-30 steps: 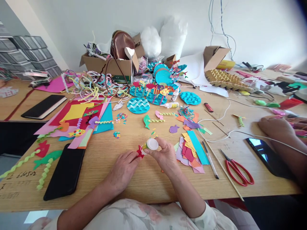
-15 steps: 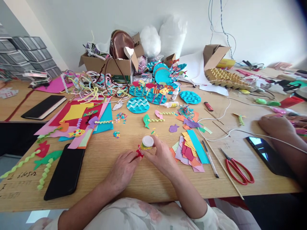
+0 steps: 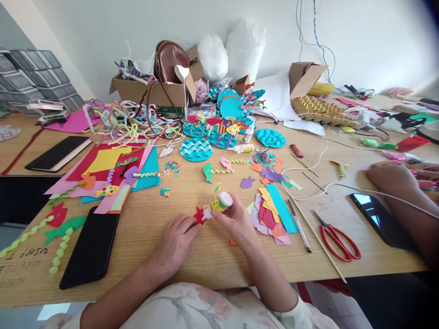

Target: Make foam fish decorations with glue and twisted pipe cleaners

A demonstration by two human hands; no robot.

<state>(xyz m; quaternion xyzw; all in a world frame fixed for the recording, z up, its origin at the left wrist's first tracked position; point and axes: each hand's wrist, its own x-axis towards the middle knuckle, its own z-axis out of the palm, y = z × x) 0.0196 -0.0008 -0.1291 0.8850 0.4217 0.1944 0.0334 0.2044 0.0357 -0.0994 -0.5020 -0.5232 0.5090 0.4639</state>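
Observation:
My right hand [image 3: 236, 222] grips a small glue bottle [image 3: 219, 204] with a white base and a yellow-green label. The bottle is tilted, its white nozzle end low and close to a small red fish-like cutout [image 3: 199, 215]. The fingertips of my left hand [image 3: 176, 240] hold that cutout at its near edge, against the table. Beyond my hands lie a green paper fish [image 3: 208, 172] on a twisted yellow-green stem and a purple paper fish [image 3: 247, 183]. A pile of coloured paper scraps [image 3: 270, 214] is right of my right hand.
Red-handled scissors [image 3: 340, 242], a pen [image 3: 302, 230] and a thin wooden stick [image 3: 317, 242] lie to the right. A co-worker's arm [image 3: 399, 194] rests beside a phone [image 3: 377, 221]. Another black phone [image 3: 89, 249] lies left. Blue wavy discs [image 3: 196, 151] stand farther back.
The glue bottle has swung over to the right at its base, moving slightly right with my right hand. More of the red cutout shows, and my left hand stays nearly in place.

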